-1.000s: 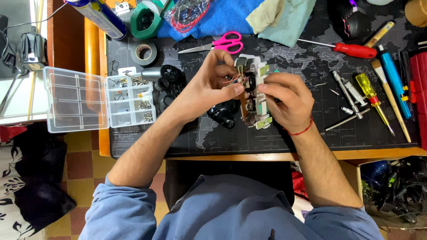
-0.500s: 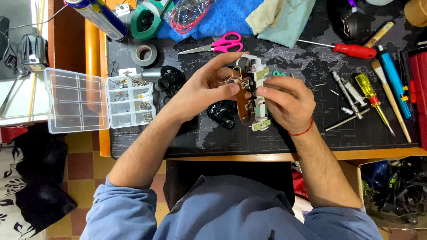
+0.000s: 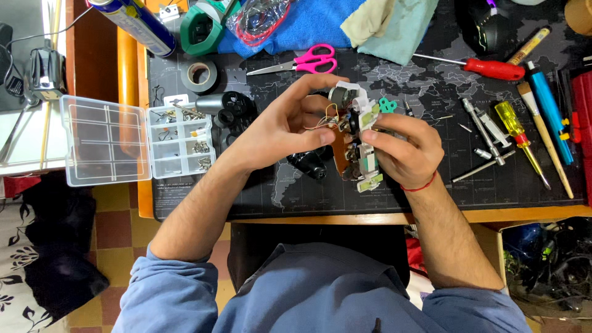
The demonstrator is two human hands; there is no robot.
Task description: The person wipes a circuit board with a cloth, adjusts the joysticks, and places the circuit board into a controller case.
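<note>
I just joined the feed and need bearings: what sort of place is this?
Probably a home hobby or repair bench: screwdrivers and scissors lie on a dark desk mat, beside an open compartment box of small parts.

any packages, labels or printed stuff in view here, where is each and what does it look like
Spray can: top left, lying slanted, blue cylinder with a yellow and white printed label.
Clear plastic bag: top centre on the blue cloth, holds red and green bits.
Clear organiser box: left of the left hand, lid open, divided compartments with small parts.
Desk mat: black, printed with a grey world map, under the right hand.
No screens or signs show.
</note>
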